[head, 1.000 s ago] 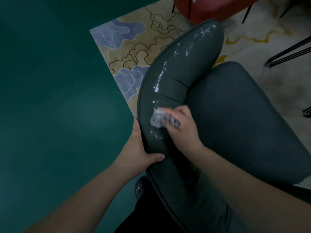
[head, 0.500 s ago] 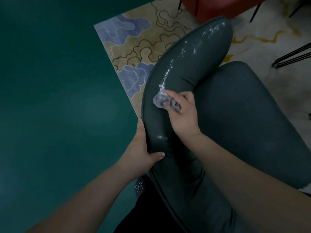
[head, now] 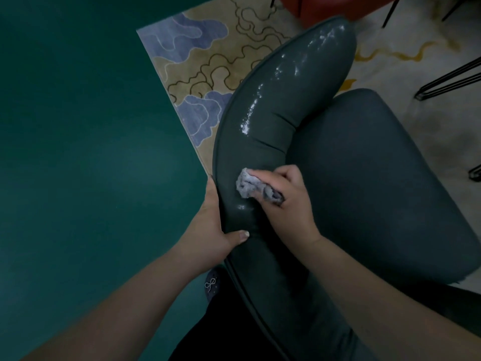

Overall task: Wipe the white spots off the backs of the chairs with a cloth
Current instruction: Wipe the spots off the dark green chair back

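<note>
I see no container in view, only the dark grey-green padded chair back [head: 263,142] curving up the middle, and I place everything else against it. My two hands are apart. My right hand [head: 286,201] has its fingers curled round one crumpled pale grey cloth [head: 247,186], which it presses onto the top of the chair back near its lower bend. My left hand [head: 216,227] grips the outer edge of the chair back just below the cloth, thumb laid across the top, fingers hidden behind the edge. A trail of white spots [head: 263,97] runs along the chair back above the cloth, up to its far tip. The rounded grey seat cushion [head: 385,183] lies right of the chair back. A patterned beige and blue rug [head: 205,63] lies beyond its outer edge, and one red chair [head: 335,6] stands past its far tip.
</note>
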{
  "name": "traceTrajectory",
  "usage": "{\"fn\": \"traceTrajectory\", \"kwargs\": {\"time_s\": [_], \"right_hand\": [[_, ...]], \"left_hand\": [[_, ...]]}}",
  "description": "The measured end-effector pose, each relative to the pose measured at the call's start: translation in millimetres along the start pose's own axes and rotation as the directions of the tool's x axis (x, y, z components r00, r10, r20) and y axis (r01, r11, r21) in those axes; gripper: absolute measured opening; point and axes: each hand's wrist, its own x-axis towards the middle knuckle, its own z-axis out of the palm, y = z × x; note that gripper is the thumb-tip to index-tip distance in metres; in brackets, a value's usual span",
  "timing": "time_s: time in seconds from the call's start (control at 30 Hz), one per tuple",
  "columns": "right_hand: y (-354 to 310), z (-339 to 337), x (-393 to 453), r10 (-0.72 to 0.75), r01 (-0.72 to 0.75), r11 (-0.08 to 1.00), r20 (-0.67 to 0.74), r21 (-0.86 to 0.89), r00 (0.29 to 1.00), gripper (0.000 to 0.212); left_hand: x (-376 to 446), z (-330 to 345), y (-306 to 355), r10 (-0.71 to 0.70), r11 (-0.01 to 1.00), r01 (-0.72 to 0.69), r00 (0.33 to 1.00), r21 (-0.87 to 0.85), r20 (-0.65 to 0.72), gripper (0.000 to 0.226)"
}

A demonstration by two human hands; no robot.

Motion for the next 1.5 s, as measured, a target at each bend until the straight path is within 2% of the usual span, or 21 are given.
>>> {"fn": "traceTrajectory", "kwargs": {"time_s": [0.03,0.2,0.27,0.4,0.5,0.63,0.77,0.8,0.9,0.97,1.03,1.1,1.17,1.3,1.43,1.5], "right_hand": [[2,-2,1,0.0,0.0,1.0,-0.001,-0.009,1.0,0.041],[13,-7,5,0.191,-0.19,0.982,-0.143,0.02,0.971,0.037],[11,-6,4,0.207,-0.206,0.978,-0.159,0.024,0.965,0.037],[1,-1,5,0.099,-0.098,0.995,-0.038,0.036,0.994,0.04],[4,-4,9,0.143,-0.142,0.99,-0.044,0.022,0.989,0.034],[5,-5,10,0.296,-0.288,0.955,-0.143,0.075,0.944,0.031],[6,-10,12,0.501,-0.478,0.865,-0.242,0.151,0.831,0.025],[3,-9,11,0.502,-0.478,0.865,-0.244,0.153,0.83,0.026],[-12,-1,7,0.326,-0.305,0.941,-0.152,0.147,0.933,0.034],[-17,5,6,0.231,-0.222,0.968,-0.07,0.116,0.97,0.035],[-13,2,12,0.271,-0.264,0.962,-0.112,0.075,0.956,0.028],[-7,-5,19,0.39,-0.383,0.921,-0.201,0.077,0.898,0.023],[-6,-7,18,0.439,-0.425,0.898,-0.172,0.114,0.882,0.022],[-19,1,-2,0.248,-0.246,0.966,-0.006,0.076,0.969,0.031],[-24,11,4,0.131,-0.132,0.991,-0.049,-0.005,0.99,0.035],[-26,17,10,0.022,-0.02,0.996,0.018,-0.083,1.0,0.038]], "left_hand": [[0,0,0,0.004,1.0,-0.004,1.0,0.002,-0.002,0.12],[1,1,2,0.009,1.0,-0.009,1.0,0.029,0.007,0.121],[0,0,3,0.004,1.0,-0.004,1.0,0.025,0.008,0.12],[0,0,4,0.016,1.0,-0.016,1.0,0.023,-0.002,0.12],[0,0,4,0.031,0.999,-0.031,0.999,0.027,-0.005,0.119],[-1,-2,6,0.043,0.999,-0.043,0.999,0.03,0.007,0.118],[-1,-3,6,0.033,0.999,-0.034,0.999,0.029,0.022,0.119],[-1,-3,6,0.028,0.999,-0.029,0.999,0.025,0.026,0.119],[-1,-2,6,0.02,1.0,-0.02,1.0,0.022,0.023,0.12],[0,-2,6,0.02,1.0,-0.02,1.0,0.019,0.024,0.12],[0,-2,6,0.01,1.0,-0.011,1.0,0.017,0.03,0.12],[0,-3,7,0.011,1.0,-0.011,0.999,0.006,0.045,0.12],[-1,-5,7,0.015,1.0,-0.014,0.998,-0.011,0.069,0.12],[-1,-11,3,0.004,0.995,0.011,0.989,-0.103,0.146,0.118],[-1,-18,-5,-0.001,0.982,0.039,0.98,-0.186,0.197,0.116],[-1,-19,-9,-0.004,0.979,0.045,0.979,-0.199,0.204,0.116]]}}
